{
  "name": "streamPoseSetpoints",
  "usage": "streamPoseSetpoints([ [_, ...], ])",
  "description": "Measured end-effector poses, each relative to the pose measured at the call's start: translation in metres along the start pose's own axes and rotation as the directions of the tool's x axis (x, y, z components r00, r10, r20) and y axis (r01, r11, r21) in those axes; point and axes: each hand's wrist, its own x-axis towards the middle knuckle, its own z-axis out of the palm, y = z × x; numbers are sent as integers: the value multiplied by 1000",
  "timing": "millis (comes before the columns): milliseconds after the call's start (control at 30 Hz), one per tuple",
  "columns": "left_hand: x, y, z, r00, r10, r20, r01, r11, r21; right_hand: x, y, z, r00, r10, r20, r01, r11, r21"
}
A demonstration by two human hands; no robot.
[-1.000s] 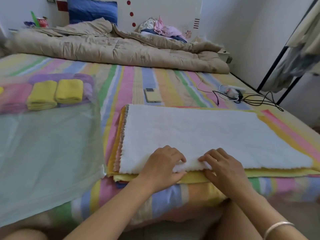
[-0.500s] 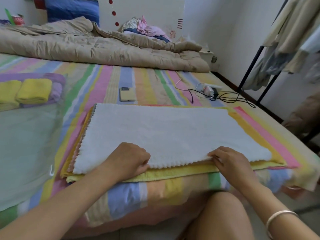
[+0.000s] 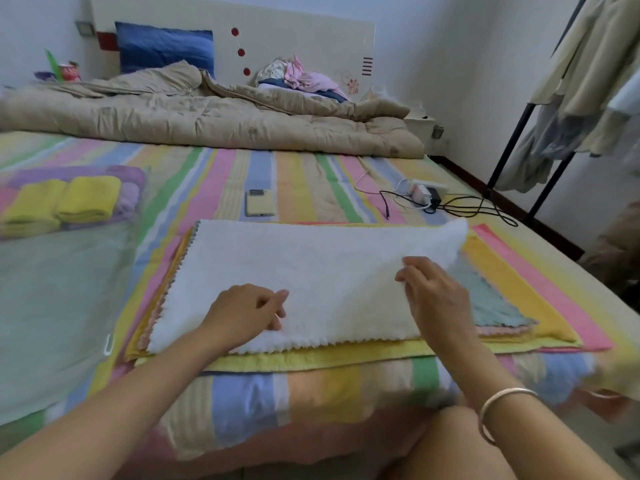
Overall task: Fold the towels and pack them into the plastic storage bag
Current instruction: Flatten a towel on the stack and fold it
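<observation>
Head view: first fold of fluffy white rectangular towel (image 3: 311, 271) atop stack of flat coloured towels (image 3: 346, 356), right hand (image 3: 434, 294) pinching its raised right end, left hand (image 3: 247, 311) resting loosely curled on it; next move likely needs edges matched leftward.

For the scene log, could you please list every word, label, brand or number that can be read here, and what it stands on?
Nothing can be quoted as readable.
Red can: white lettering, too blurred to read.
Headboard: red dots, red bars and a flower motif, no words.
Phone: no legible marks.
Power strip: no legible marks.
White towel: no tag or print shows.
</observation>
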Motion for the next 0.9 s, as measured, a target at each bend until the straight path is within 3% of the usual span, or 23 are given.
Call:
streamPoseSetpoints([
  [33, 2, 2, -3, 993, -114, 24, 116, 971, -210, 6, -19, 4, 995, -101, 12, 100, 993, 69],
  [100, 6, 2, -11, 952, -300, 61, 288, 807, -515, 9, -57, 9, 936, -345, 65, 327, 924, 198],
  [200, 11, -3, -22, 897, -432, 98, 386, 654, -650, 4, -94, 10, 802, -568, 185, 481, 797, 365],
  [233, 14, -5, -25, 887, -447, 111, 402, 633, -662, 6, -99, 11, 801, -564, 202, 452, 790, 413],
  [333, 20, -10, -28, 867, -466, 176, 453, 592, -667, 23, -100, 22, 893, -421, 157, 278, 792, 543],
  [467, 29, -16, -30, 839, -466, 281, 525, 555, -645, 67, -93, 61, 964, -227, 140, 113, 823, 556],
  [567, 42, -20, -42, 792, -447, 416, 610, 554, -566, 102, -86, 96, 947, -108, 304, -32, 906, 423],
  [667, 56, -21, -54, 770, -448, 454, 631, 637, -442, 129, -83, 126, 862, -67, 502, -82, 960, 268],
  [767, 66, -21, -56, 817, -463, 342, 574, 704, -418, 145, -89, 141, 874, -91, 478, -122, 910, 397],
  [833, 65, -18, -53, 887, -451, 94, 455, 826, -334, 156, -94, 144, 908, -99, 408, -108, 885, 454],
  [900, 59, -11, -47, 921, -322, -220, 323, 946, -34, 170, -100, 144, 929, -106, 355, -84, 873, 480],
])
